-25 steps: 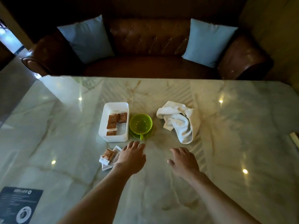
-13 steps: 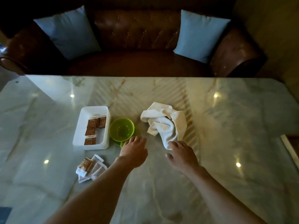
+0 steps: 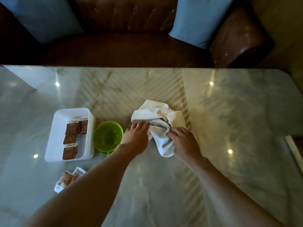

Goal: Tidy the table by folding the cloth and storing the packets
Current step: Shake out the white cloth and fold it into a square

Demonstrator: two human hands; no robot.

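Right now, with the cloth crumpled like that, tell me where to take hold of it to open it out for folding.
Grip the white cloth at its edges, not the bunched middle. The left hand can likely pinch the rolled edge at the near left; the right hand can take the hanging lobe nearest the person, coming from the near side. Its corners are buried in folds, so lifting by the edges should probably expose them.

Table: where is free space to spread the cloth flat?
Bare marble lies right of the cloth up to the table edge, and between it and the sofa. Left is crowded: green bowl, white tray, loose packets.
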